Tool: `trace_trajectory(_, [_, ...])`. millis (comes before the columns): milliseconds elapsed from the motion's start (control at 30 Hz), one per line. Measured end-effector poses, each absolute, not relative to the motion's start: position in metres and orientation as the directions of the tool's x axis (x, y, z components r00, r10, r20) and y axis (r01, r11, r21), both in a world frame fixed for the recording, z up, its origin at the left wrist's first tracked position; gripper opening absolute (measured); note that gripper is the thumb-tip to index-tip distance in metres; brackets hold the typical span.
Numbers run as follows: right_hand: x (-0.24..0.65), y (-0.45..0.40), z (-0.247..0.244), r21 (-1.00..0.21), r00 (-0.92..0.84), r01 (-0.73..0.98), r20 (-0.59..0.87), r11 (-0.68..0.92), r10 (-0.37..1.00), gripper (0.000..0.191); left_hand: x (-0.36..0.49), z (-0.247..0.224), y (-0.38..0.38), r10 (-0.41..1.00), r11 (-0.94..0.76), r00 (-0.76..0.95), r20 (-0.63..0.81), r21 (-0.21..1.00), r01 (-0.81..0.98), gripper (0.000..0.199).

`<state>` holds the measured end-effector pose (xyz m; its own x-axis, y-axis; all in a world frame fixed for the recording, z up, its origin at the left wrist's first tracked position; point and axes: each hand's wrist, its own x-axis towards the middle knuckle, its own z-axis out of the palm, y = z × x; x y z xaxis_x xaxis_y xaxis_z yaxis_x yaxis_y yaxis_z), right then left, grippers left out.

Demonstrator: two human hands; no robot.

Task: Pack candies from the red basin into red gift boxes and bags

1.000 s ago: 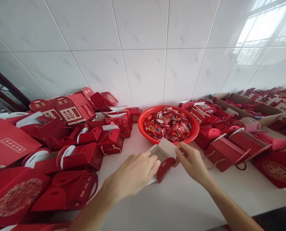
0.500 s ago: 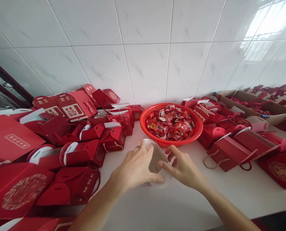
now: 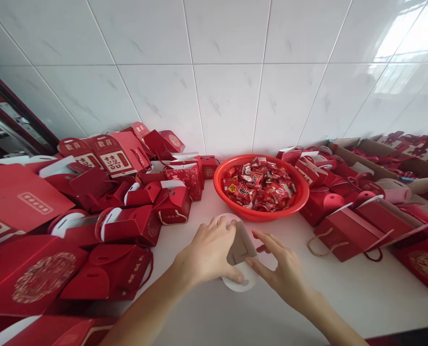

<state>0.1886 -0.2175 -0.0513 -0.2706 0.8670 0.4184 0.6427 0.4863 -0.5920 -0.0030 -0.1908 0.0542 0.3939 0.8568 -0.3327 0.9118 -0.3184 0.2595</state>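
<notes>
Between my two hands sits an open box [image 3: 243,245], its inside grey-white, one pale rounded flap spread toward me. My left hand [image 3: 212,250] grips its side; my right hand [image 3: 281,264] is loosely curled at the other, its contact unclear. Beyond both lies the candy basket [image 3: 268,215].

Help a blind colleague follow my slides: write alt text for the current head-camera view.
A person's left hand grips an open gift box on a white table while the right hand, fingers parted, is beside it. Behind them sits a red plastic basket of red-wrapped sweets; red gift boxes crowd both sides, before a white tiled wall.
</notes>
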Motion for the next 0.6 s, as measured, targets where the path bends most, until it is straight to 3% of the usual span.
trace_trajectory(67, [0.191, -0.22, -0.055, -0.614, -0.258, 0.625, 0.421, 0.483, 0.87, 0.056, -0.003, 0.053, -0.19, 0.852, -0.331, 0.405, -0.331, 0.258, 0.908, 0.1])
trace_trajectory(200, [0.191, -0.222, -0.054, -0.448, -0.376, 0.627, 0.542, 0.637, 0.751, 0.055, -0.002, 0.052, -0.188, 0.849, -0.338, 0.406, -0.338, 0.242, 0.909, 0.097])
trace_trajectory(267, [0.191, -0.223, -0.053, -0.44, -0.371, 0.635, 0.548, 0.636, 0.75, 0.06, -0.002, 0.052, -0.188, 0.853, -0.328, 0.396, -0.341, 0.241, 0.913, 0.093])
trace_trajectory(433, [0.189, -0.225, -0.062, -0.731, -0.169, 0.556, 0.367, 0.396, 0.915, 0.065, -0.004, 0.052, -0.188, 0.841, -0.342, 0.41, -0.352, 0.241, 0.908, 0.099])
trace_trajectory(600, [0.184, -0.225, -0.069, -0.945, -0.154, 0.299, 0.089, 0.132, 0.984, 0.067, -0.006, 0.048, -0.183, 0.837, -0.363, 0.422, -0.348, 0.226, 0.904, 0.107])
